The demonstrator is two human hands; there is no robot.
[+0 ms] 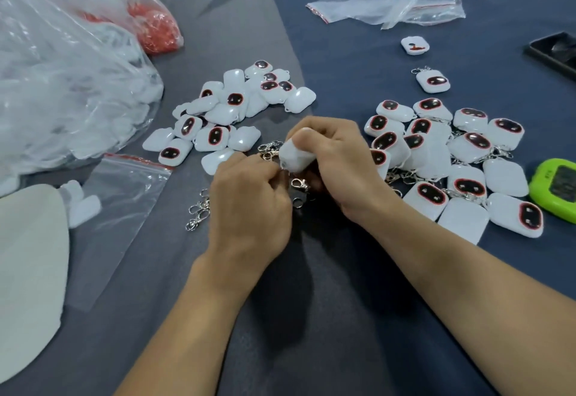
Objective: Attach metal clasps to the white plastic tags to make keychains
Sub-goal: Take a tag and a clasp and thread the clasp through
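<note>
Attaching | right hand (336, 158) grips rounded white plastic tag (294, 156) | left hand (249, 205) pinches silver metal clasp (300, 184) beside it | next, likely: thread loop.

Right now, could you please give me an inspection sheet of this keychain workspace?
Surface: dark grey-blue tablecloth.
Job's things: bare white plastic tags piled left; clasped tags piled right; loose silver metal clasps in front.
Clutter: clear plastic zip bags, green plastic timer, black flat device.
Grips: right grip holds one white tag; left grip pinches a hanging clasp at its corner.
Cables: nothing seen.
Surroundings: nothing seen.
</note>
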